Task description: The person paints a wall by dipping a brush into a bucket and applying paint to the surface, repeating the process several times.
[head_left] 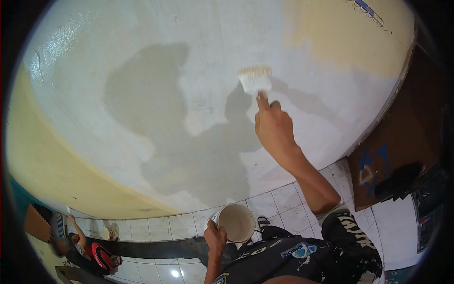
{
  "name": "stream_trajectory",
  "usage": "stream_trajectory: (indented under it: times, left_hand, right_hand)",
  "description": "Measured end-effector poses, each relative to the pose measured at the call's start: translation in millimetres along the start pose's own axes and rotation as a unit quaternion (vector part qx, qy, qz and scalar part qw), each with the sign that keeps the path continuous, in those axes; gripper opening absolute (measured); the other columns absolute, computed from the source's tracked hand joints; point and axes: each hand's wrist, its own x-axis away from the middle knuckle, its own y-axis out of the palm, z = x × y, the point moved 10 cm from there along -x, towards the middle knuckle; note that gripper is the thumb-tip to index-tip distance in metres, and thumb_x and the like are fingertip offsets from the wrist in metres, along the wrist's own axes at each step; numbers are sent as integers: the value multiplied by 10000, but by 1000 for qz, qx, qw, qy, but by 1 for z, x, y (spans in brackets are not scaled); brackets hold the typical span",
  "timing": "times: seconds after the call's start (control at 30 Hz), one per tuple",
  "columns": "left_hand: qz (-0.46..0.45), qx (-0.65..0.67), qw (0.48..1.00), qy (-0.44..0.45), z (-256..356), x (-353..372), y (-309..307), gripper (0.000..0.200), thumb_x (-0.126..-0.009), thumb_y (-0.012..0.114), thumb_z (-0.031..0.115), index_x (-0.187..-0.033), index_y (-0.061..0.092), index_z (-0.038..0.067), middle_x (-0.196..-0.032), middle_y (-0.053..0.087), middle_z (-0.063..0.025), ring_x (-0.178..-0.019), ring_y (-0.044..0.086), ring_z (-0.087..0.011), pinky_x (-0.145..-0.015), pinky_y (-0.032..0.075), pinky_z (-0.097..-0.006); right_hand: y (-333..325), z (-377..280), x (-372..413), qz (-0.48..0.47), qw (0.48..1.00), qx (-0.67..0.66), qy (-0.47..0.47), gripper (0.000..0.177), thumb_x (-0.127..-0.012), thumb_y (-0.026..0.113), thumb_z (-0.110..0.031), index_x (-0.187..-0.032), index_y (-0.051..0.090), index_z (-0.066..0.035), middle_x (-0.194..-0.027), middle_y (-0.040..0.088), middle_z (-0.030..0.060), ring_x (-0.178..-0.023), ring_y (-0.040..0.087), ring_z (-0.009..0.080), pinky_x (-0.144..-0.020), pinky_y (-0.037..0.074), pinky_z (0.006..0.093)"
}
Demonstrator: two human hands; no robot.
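A wide paintbrush [256, 79] with white-coated bristles and pale yellowish tips is held up against the wall [208, 42]. My right hand [275, 124] is wrapped round its handle, index finger stretched along it. Down by my body, my left hand [216, 236] grips the rim of a white bucket [238, 223], whose inside looks greyish white. Most of the wall before me is covered in white paint, with yellow paint [357, 45] showing at the upper right and along the left. My shadow falls across the white part.
At lower left another person [82, 251] crouches, one arm raised to the wall, near a second bucket [110, 233]. A dark strip [146, 249] crosses the white tiled floor [283, 201]. A brown panel [402, 128] with blue marks stands at the right.
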Motion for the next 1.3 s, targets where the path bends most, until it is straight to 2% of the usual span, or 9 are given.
stream_trajectory:
  times: [0.2,0.3,0.6,0.67,0.77,0.8,0.87,1.0,1.3]
  left_hand:
    - [2,3,1000,16,13,-5,-8,183,-748,613,122,-769,489,-11,-620,547,-210,-561,553,-417,-556,445,-478]
    - [5,1,1000,23,15,-8,-6,179,-749,609,119,-760,486,-10,-614,543,-212,-554,546,-424,-552,442,-477]
    - [6,11,1000,7,17,3,0,180,-750,608,125,-762,476,3,-624,545,-216,-576,553,-427,-565,442,-476]
    - [6,15,1000,-2,17,6,-3,183,-752,610,128,-765,476,4,-626,547,-216,-580,558,-429,-566,442,-477]
    - [-23,-12,999,-19,11,11,2,154,-758,605,105,-805,507,-4,-667,592,-225,-638,618,-438,-606,478,-486]
    - [-20,-14,1000,-10,9,13,2,155,-758,607,107,-804,510,-4,-665,591,-223,-637,618,-437,-606,479,-485]
    - [-14,-15,1000,0,6,16,2,156,-757,609,108,-804,512,-5,-662,590,-221,-635,617,-436,-605,480,-483]
    - [-4,-15,1000,3,-6,18,-4,176,-753,620,133,-793,511,1,-653,586,-211,-614,599,-435,-593,473,-481]
    - [-7,-9,1000,17,7,10,-13,186,-748,608,145,-782,504,-6,-640,567,-215,-601,580,-443,-574,459,-489]
  right_hand:
    - [-2,14,3,-110,990,-82,45,191,-848,555,-13,-1001,618,82,-871,645,309,-836,658,457,-747,534,521]
    - [-46,6,-40,-63,995,-66,49,281,-879,561,-65,-1127,639,40,-966,670,261,-922,639,435,-820,512,490]
    - [-150,-47,-112,143,988,-46,-39,318,-885,569,-104,-1171,643,16,-983,680,259,-873,660,428,-816,522,485]
    - [-180,-56,-118,192,974,-114,-37,327,-932,539,-49,-1197,603,132,-1113,660,318,-1049,662,407,-911,529,442]
    - [-201,-76,-110,182,976,-111,-44,344,-927,551,-44,-1219,596,134,-1114,660,323,-1074,654,406,-932,523,433]
    - [-188,-67,-114,183,976,-111,-46,344,-927,551,-44,-1219,596,134,-1114,660,323,-1074,654,406,-932,523,433]
    - [-142,-57,-116,240,960,-28,-140,208,-802,559,6,-987,610,84,-871,634,312,-725,642,477,-684,543,532]
    - [-57,-31,-59,127,989,52,-59,517,-803,591,2,-1308,508,72,-890,616,301,-660,671,409,-576,569,461]
    - [0,8,10,-85,995,-37,25,286,-814,566,8,-1085,615,84,-830,639,296,-736,665,438,-674,559,485]
